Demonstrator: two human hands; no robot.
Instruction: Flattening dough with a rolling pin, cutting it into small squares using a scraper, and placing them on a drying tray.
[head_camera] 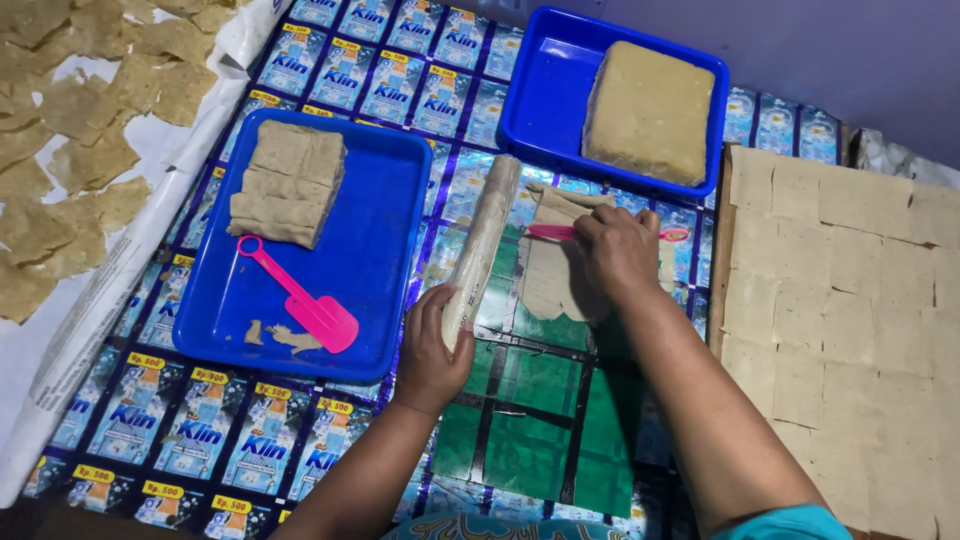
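My left hand point(432, 350) grips the near end of a long plastic-wrapped rolling pin point(485, 240) that lies slanted on the mat. My right hand point(615, 250) holds a thin pink stick-like tool point(552, 232) and presses on a flattened sheet of tan dough point(550, 275) spread over the green plastic work sheet point(530, 420). The tool's far end shows to the right of my knuckles.
A blue tray point(360, 250) on the left holds a stack of dough slabs point(288, 180) and a pink toy spade point(300, 298). A second blue tray point(545, 90) holds a dough block point(650, 110). Square dough sheets point(850, 300) cover a board on the right; dried pieces point(70, 130) lie far left.
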